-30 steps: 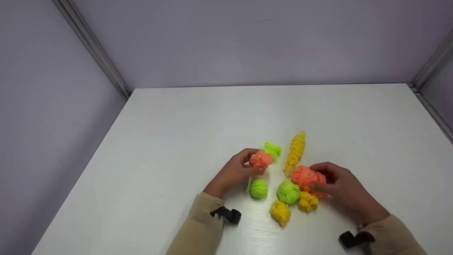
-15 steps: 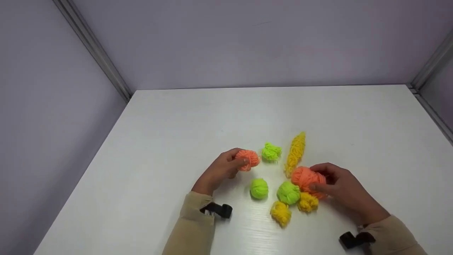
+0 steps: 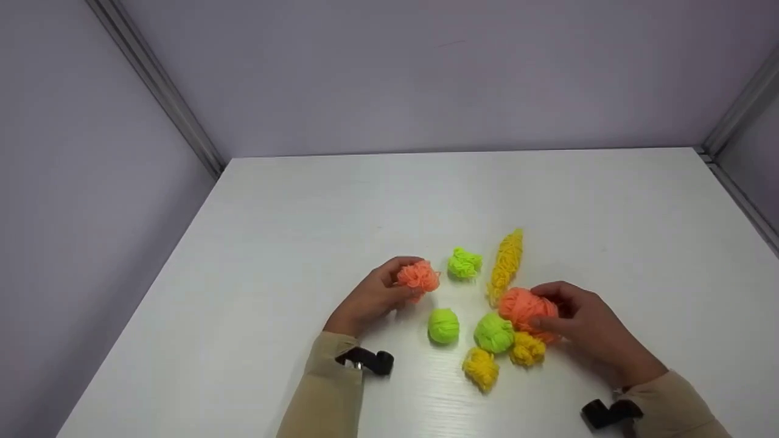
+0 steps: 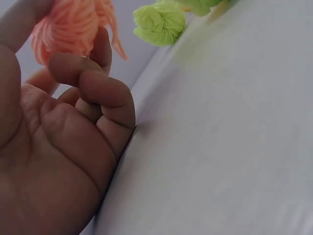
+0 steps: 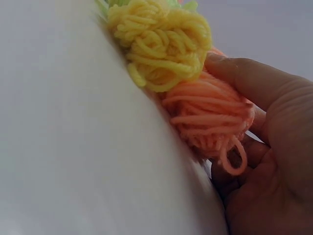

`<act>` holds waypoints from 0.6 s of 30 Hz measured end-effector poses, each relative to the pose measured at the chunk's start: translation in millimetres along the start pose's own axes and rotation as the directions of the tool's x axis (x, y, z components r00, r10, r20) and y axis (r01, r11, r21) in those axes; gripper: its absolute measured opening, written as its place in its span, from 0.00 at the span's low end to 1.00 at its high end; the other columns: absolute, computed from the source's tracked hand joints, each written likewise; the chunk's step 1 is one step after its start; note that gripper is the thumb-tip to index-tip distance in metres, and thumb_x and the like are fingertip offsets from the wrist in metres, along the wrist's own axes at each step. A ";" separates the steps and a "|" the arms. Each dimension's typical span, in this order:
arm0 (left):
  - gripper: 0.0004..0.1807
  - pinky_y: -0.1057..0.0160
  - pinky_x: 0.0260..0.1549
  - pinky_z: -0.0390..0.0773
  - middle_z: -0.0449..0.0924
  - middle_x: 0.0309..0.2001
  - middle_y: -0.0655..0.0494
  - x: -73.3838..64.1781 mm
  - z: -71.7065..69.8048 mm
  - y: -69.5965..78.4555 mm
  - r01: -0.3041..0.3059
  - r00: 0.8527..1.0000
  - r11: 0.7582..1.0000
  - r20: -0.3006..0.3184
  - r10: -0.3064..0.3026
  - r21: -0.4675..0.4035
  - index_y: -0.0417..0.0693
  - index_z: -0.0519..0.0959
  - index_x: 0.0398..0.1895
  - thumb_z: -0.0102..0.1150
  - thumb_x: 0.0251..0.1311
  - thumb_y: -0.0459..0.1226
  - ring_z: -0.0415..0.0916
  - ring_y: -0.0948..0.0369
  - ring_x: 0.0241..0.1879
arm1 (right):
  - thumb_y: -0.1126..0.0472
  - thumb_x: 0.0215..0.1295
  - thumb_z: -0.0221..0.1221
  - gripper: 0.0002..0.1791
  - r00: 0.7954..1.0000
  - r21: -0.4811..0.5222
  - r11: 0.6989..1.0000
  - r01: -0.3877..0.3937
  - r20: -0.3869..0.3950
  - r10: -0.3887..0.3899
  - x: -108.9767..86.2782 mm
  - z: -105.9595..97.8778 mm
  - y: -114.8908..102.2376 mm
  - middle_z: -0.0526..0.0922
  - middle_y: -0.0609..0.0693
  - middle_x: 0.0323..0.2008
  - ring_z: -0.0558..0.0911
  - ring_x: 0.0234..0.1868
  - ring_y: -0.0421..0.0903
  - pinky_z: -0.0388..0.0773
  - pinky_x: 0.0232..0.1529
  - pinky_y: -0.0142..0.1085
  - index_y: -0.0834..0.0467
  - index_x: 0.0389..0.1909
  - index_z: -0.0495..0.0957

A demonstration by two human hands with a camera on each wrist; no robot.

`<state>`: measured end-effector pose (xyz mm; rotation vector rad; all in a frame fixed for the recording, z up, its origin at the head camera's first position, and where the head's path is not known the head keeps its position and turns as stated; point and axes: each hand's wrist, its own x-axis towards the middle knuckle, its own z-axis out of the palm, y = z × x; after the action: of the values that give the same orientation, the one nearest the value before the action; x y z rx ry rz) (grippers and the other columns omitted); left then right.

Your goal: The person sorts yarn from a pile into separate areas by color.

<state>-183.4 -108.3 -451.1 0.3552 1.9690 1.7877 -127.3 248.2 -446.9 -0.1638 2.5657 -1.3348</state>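
My left hand (image 3: 371, 298) pinches a small orange ball of yarn (image 3: 419, 275) between thumb and fingers, slightly above the table. Its loose strand hangs down in the left wrist view, and the other fingers (image 4: 106, 93) are curled beneath it. On the right, my right hand (image 3: 590, 322) grips a larger orange ball of yarn (image 3: 522, 307) that lies on the table, thumb on the near side. A yellow yarn clump (image 5: 166, 46) sits against this ball, with a lime green yarn ball (image 3: 494, 333) beside it.
A long yellow yarn bundle (image 3: 506, 263) points away behind the larger orange ball. Between the hands lie a lime tangle (image 3: 465, 263), a lime ball (image 3: 443, 326) and, nearer me, another yellow clump (image 3: 481, 368). Walls (image 3: 426, 79) border the white table (image 3: 274, 243).
My left hand has drawn the small orange yarn ball left, away from the lime tangle, and turned it between the fingers. The right hand has kept its hold on the larger ball.
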 end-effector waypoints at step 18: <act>0.29 0.68 0.34 0.73 0.73 0.55 0.54 -4.3 -15.4 -5.3 0.028 0.998 0.994 -0.046 -0.033 -0.104 0.66 0.71 0.58 0.67 0.52 0.38 0.70 0.59 0.42 | 0.38 0.47 0.65 0.33 1.000 0.027 0.999 -0.023 0.010 0.022 0.7 3.0 -2.9 0.75 0.47 0.49 0.71 0.44 0.49 0.70 0.44 0.37 0.49 0.53 0.73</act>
<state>-186.7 -124.4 -454.8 0.2497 1.8945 1.8861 -127.2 244.0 -446.3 -0.1357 2.5323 -1.3571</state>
